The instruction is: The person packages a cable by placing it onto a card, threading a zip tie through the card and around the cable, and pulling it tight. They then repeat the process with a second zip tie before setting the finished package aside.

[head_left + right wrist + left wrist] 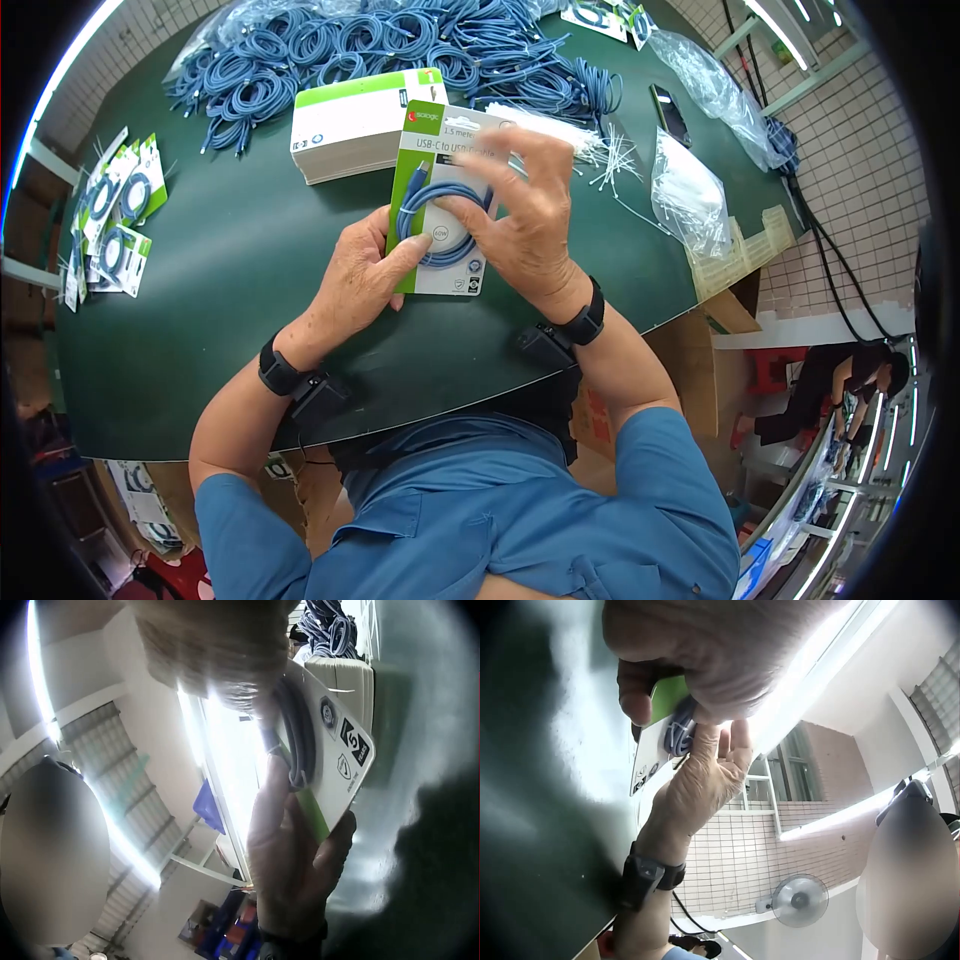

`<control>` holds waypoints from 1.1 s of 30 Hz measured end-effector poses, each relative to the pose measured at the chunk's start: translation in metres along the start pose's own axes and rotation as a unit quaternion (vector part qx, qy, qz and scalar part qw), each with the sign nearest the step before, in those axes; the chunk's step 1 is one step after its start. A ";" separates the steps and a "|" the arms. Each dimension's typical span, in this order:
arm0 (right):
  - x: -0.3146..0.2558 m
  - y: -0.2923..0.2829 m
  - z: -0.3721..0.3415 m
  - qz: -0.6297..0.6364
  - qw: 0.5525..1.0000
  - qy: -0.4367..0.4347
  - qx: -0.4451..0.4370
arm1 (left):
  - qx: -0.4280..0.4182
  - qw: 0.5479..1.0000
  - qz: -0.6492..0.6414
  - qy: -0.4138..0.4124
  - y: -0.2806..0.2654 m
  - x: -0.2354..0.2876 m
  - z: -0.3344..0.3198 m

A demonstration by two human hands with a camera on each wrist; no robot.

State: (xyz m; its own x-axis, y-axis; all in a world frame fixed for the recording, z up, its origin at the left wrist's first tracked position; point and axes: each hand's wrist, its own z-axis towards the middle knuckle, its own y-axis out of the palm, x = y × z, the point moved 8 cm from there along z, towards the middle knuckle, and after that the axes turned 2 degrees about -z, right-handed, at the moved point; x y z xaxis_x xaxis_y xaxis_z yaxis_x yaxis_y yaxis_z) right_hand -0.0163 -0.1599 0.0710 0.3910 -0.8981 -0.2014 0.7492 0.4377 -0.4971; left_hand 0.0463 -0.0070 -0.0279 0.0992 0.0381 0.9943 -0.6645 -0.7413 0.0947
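A green-and-white cable card [458, 280] printed "USB-C to USB-C cable" is held up over the table, with a coiled blue cable [408, 218] on its front. My left hand [352, 275] grips the card's lower left edge, thumb on the front over the coil and fingers behind. My right hand [535, 215] is at the card's right side; its thumb touches the coil, while the other fingers are raised, bent and slightly blurred, in front of the card's upper part. In the right wrist view the coil [300, 739] stands out from the card's face.
Behind the card stands a white-and-green box [350, 130]. A large pile of coiled blue cables [350, 45] covers the back. Carded cables [115, 215] lie at left. At right are white cable ties [620, 160], a bag of ties [690, 190] and a phone [670, 115].
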 end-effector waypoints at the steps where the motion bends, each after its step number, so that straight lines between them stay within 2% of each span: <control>1: 0.001 0.001 -0.001 0.000 1.000 -0.002 -0.002 | -0.004 1.000 0.007 0.007 0.001 0.001 0.000; 4: -0.006 0.010 -0.011 0.031 0.996 -0.086 -0.021 | -0.012 1.000 0.024 0.001 0.001 0.003 -0.002; 13: -0.010 0.020 -0.012 0.011 0.995 -0.086 -0.054 | -0.023 0.998 0.060 -0.009 0.003 0.002 -0.004; 18: 0.002 0.022 -0.014 0.050 0.993 -0.074 -0.083 | -0.019 0.998 0.055 -0.009 0.002 0.008 -0.002; 21: 0.005 0.020 -0.009 0.097 0.988 -0.066 -0.103 | -0.025 0.990 0.138 -0.023 -0.006 0.016 0.002; 22: 0.003 0.011 -0.005 0.087 0.991 -0.077 -0.070 | -0.017 0.990 0.139 -0.022 -0.012 0.017 0.005; 24: -0.009 -0.003 0.004 0.073 0.992 -0.099 -0.003 | 0.021 0.970 0.220 0.103 -0.023 0.037 0.008; 25: -0.017 -0.006 0.007 0.084 0.991 -0.104 -0.003 | 0.040 0.950 0.262 0.164 -0.026 0.047 0.003; 26: -0.028 -0.009 0.008 0.074 0.990 -0.123 -0.004 | 0.049 0.949 0.264 0.163 -0.027 0.052 0.000; 29: -0.048 -0.014 0.007 0.050 0.985 -0.165 -0.005 | 0.117 0.885 0.357 0.274 -0.021 0.090 -0.014; 30: -0.048 -0.008 0.007 0.073 0.986 -0.147 -0.024 | 0.120 0.884 0.357 0.276 -0.019 0.094 -0.015; 33: -0.045 0.003 0.003 0.117 0.985 -0.111 -0.061 | 0.145 0.824 0.345 0.425 -0.008 0.122 -0.038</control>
State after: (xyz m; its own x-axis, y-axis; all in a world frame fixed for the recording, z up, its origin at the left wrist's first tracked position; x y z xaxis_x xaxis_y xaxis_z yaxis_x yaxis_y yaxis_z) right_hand -0.0304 -0.1182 0.0812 0.6629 -0.7358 -0.1386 0.5604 0.6103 -0.5599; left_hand 0.0360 0.0290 0.0947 -0.8647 -0.0942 0.4933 -0.1293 -0.9074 -0.3999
